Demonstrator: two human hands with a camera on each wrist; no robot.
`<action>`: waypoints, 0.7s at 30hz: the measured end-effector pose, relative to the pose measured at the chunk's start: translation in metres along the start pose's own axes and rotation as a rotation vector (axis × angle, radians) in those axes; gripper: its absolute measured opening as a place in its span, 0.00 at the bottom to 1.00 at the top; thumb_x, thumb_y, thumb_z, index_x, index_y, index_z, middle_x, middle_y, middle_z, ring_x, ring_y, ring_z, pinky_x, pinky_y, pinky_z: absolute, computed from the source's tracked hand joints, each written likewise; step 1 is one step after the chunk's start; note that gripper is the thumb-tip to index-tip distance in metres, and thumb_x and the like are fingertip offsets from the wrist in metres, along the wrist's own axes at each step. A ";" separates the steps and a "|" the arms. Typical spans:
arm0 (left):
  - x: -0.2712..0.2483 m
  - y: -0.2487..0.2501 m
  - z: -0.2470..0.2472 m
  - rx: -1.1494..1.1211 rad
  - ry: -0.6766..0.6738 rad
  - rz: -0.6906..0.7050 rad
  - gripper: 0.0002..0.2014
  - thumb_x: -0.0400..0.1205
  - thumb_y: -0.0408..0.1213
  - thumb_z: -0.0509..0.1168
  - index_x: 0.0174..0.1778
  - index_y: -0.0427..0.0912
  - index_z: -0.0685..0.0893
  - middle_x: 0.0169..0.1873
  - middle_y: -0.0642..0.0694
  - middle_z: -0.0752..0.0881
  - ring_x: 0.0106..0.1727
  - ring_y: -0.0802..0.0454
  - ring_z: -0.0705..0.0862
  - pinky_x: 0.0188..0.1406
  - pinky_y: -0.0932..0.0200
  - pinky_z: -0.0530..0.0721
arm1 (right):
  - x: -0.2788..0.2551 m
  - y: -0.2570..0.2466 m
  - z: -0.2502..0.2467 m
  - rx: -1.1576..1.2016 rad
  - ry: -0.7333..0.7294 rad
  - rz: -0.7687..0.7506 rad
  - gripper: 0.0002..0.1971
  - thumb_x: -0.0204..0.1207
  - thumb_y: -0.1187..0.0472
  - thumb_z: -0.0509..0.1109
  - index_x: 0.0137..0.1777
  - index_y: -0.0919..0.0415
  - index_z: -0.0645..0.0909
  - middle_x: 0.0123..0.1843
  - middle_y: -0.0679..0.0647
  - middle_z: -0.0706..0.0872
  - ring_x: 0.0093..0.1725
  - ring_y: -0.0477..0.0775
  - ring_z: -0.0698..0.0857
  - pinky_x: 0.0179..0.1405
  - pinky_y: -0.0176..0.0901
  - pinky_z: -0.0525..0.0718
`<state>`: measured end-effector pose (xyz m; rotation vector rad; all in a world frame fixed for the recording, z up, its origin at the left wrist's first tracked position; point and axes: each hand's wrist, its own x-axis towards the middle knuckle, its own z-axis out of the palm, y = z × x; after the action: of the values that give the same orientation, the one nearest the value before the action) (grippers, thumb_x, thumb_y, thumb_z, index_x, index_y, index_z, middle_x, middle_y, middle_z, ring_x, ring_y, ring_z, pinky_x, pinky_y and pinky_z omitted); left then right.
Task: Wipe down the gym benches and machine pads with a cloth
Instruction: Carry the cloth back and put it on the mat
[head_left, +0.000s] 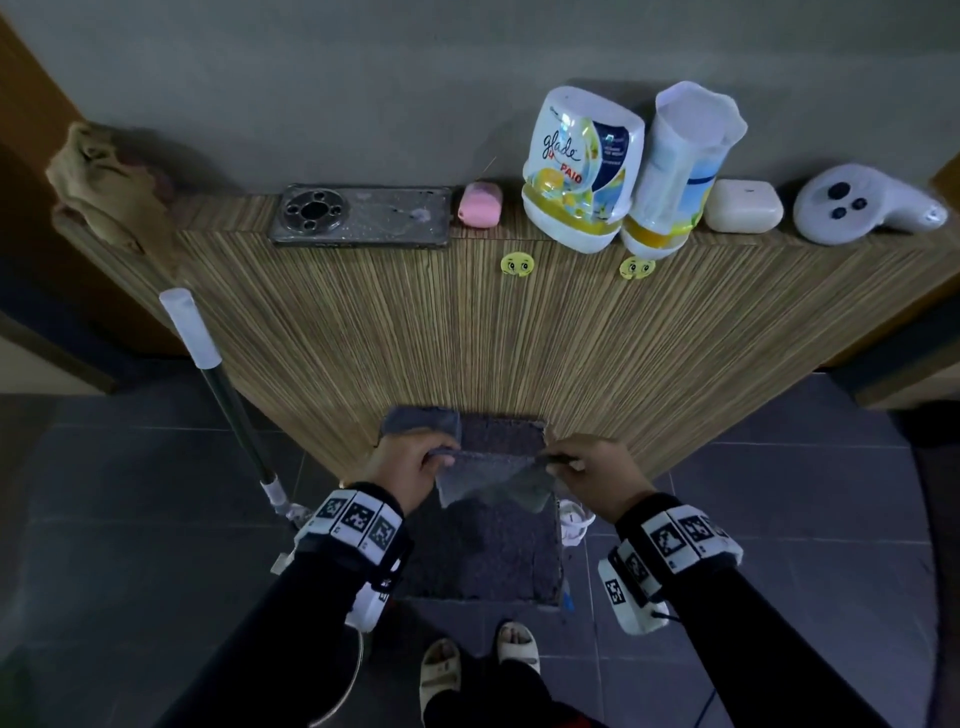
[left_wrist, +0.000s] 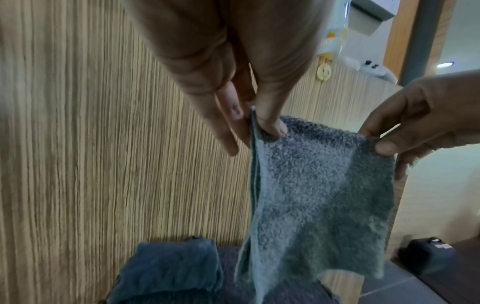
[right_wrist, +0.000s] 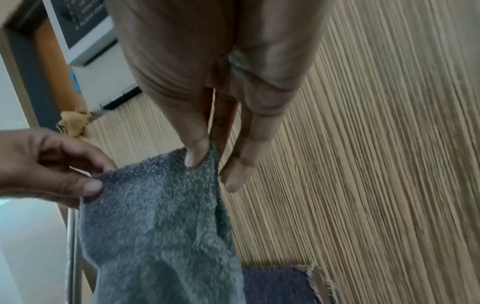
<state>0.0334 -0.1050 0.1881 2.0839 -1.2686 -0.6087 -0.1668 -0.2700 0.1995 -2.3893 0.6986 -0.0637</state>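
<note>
A grey fluffy cloth hangs stretched between both hands above a dark padded seat. My left hand pinches its top left corner with thumb and fingers. My right hand pinches the top right corner. The cloth droops down freely, clear of the pad. A second, folded blue-grey cloth lies on the far left corner of the pad, against the wooden panel.
A striped wooden cabinet stands behind the pad; on its top sit a phone, a pink case, two air-freshener bottles, a white case and a controller. A mop handle leans at left. Sandalled feet stand on dark tiles.
</note>
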 end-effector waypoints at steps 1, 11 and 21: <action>0.004 -0.003 0.003 0.000 0.012 0.006 0.08 0.79 0.29 0.69 0.52 0.39 0.89 0.48 0.48 0.89 0.50 0.52 0.86 0.52 0.57 0.82 | 0.004 0.003 0.004 -0.007 0.008 0.006 0.11 0.77 0.66 0.69 0.57 0.61 0.86 0.54 0.53 0.88 0.54 0.50 0.84 0.51 0.23 0.67; -0.033 -0.080 0.097 0.222 -0.229 -0.166 0.11 0.79 0.33 0.66 0.54 0.47 0.90 0.56 0.50 0.87 0.59 0.48 0.83 0.58 0.58 0.79 | -0.003 0.058 0.122 -0.041 -0.407 0.174 0.17 0.80 0.67 0.61 0.66 0.60 0.81 0.67 0.59 0.82 0.67 0.56 0.79 0.66 0.38 0.69; -0.071 -0.101 0.129 0.087 -0.170 -0.267 0.11 0.80 0.33 0.66 0.55 0.45 0.89 0.53 0.45 0.87 0.50 0.43 0.86 0.48 0.54 0.84 | -0.026 0.069 0.161 0.013 -0.319 0.302 0.13 0.77 0.65 0.63 0.58 0.59 0.85 0.57 0.59 0.87 0.57 0.59 0.84 0.57 0.39 0.75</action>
<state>-0.0206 -0.0397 0.0305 2.3368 -1.1319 -0.8784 -0.1866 -0.2105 0.0340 -2.1857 0.8868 0.4281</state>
